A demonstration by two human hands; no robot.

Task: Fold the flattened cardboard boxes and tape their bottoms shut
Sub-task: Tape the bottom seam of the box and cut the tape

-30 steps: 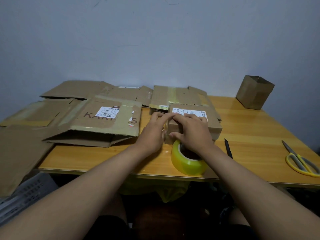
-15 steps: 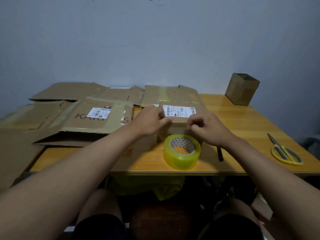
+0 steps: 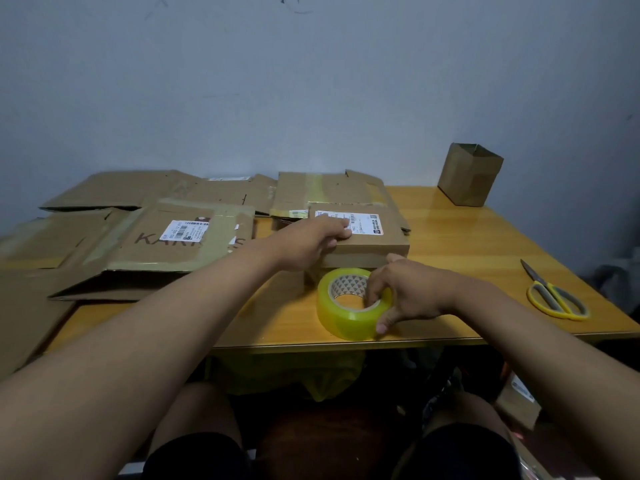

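A small folded cardboard box (image 3: 377,242) with a white shipping label lies at the middle of the wooden table (image 3: 460,244). My left hand (image 3: 308,240) grips its left near corner, thumb on top by the label. Just in front stands a roll of yellowish clear tape (image 3: 346,317). My right hand (image 3: 405,292) holds the roll's right side, fingers inside the core and thumb on the outer face. Several flattened cardboard boxes (image 3: 180,233) lie overlapped across the left and back of the table.
An upright open cardboard box (image 3: 469,174) stands at the back right by the wall. Yellow-handled scissors (image 3: 554,296) lie near the right edge. The flattened cardboard overhangs the table's left side. My knees are below the table's front edge.
My right hand left the small box and came down onto the tape roll, taking hold of it. My left hand stayed on the box's left corner.
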